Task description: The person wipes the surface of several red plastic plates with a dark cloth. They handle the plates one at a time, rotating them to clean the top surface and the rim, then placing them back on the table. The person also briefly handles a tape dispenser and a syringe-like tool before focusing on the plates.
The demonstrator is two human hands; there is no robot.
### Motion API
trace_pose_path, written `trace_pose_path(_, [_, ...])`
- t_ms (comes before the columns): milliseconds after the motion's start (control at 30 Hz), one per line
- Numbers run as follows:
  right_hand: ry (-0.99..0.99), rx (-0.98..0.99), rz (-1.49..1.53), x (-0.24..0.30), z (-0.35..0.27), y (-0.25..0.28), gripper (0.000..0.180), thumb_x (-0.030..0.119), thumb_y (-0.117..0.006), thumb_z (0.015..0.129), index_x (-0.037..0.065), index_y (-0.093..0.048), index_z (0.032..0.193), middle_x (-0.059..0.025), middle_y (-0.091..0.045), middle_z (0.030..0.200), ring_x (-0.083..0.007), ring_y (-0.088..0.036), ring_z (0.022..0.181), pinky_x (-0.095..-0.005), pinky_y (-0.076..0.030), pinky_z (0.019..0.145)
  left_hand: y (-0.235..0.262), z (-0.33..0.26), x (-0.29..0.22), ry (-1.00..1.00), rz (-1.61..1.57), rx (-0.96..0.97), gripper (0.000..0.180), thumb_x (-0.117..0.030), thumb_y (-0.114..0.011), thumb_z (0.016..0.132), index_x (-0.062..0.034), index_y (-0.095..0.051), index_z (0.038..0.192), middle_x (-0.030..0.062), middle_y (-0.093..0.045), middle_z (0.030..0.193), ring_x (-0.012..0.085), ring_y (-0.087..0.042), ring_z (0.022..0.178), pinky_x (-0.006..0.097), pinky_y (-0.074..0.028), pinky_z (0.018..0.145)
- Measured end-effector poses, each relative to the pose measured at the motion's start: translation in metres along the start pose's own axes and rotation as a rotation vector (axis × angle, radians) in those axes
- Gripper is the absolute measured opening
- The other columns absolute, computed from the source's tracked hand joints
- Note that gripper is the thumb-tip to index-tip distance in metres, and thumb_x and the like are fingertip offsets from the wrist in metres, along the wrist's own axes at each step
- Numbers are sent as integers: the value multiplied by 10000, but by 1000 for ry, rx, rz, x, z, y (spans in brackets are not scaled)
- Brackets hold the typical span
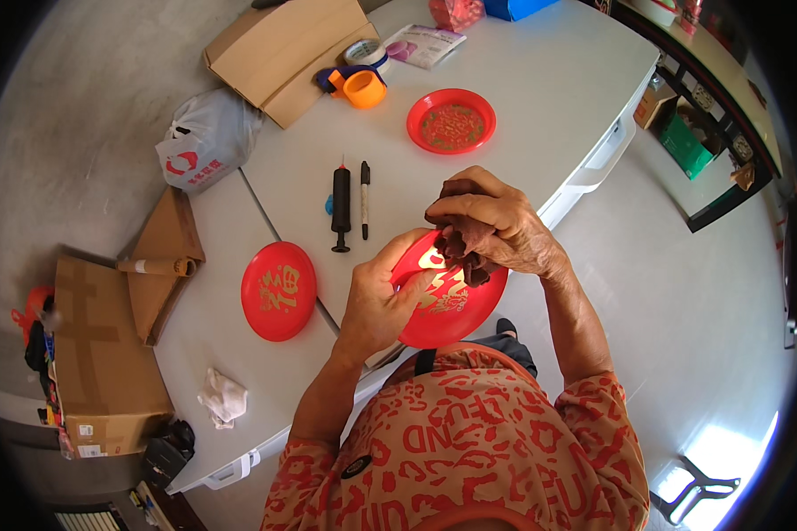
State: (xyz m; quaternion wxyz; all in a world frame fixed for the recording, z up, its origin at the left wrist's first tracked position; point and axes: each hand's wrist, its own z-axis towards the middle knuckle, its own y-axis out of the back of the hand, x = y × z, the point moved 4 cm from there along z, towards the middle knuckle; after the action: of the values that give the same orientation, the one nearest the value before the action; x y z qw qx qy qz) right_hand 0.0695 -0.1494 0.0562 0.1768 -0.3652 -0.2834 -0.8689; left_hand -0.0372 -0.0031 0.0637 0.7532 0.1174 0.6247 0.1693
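My left hand (pixel 376 301) grips the left rim of a round red plate (pixel 456 311) with gold decoration, thumb over its face. The plate is held tilted above the table's near edge. Bunched in my right hand (pixel 505 226) is a dark brown cloth (pixel 469 243), pressed against the plate's upper part; the cloth hides that part of the rim. A second red plate (pixel 279 292) with gold markings lies on the table left of my left hand. Farther back sits a red plate (pixel 452 122) with a green and gold pattern.
On the table (pixel 363 137) lie a black hand pump (pixel 341 208), a marker (pixel 365 199), an orange tape roll (pixel 364 89), a white cloth (pixel 223 398) and an opened cardboard box (pixel 292 53). A grey plastic bag (pixel 208 137) and a large carton (pixel 106 354) stand at the left.
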Motion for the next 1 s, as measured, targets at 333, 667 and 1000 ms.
trace_pose_path(333, [-113, -143, 194, -19, -25, 1, 380, 343, -666, 859, 37, -658, 1083, -140, -573, 1065, -256, -631, 973, -348, -530, 837, 4, -3, 12, 58, -162, -69, 359, 20, -631, 866, 47, -550, 1214, 87, -651, 1089, 116, -618, 962, 277, -518, 851])
trace_pose_path(667, [-321, -157, 154, -45, -53, -18, 384, 341, -582, 929, -5, -634, 1089, -155, -596, 1037, -221, -624, 922, -337, -511, 837, 27, -4, 22, -8, -144, -356, 379, 19, -659, 845, 43, -556, 1209, 84, -669, 1057, 123, -635, 930, 281, -531, 824])
trace_pose_path(1000, [-394, -755, 588, -19, -16, 0, 301, 152, -369, 1022, 33, -444, 1288, -117, -637, 1068, -179, -633, 859, -275, -536, 675, 25, -2, 11, -96, -11, -377, 377, 19, -626, 872, 47, -533, 1237, 122, -663, 1077, 141, -635, 958, 279, -515, 845])
